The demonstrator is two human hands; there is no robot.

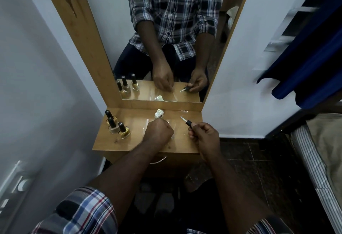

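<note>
My left hand rests on the small wooden dressing table with its fingers curled into a loose fist; nothing shows inside it. Under it lies a clear plastic sheet. My right hand pinches the black cap of a nail polish brush, whose white-tipped brush points up and left over the table. An uncapped white nail polish bottle stands just beyond my left hand, near the mirror.
Three capped nail polish bottles with black tops stand at the table's left side. A wood-framed mirror rises behind the table and reflects my hands. White walls flank it; a blue curtain and a striped mattress are at the right.
</note>
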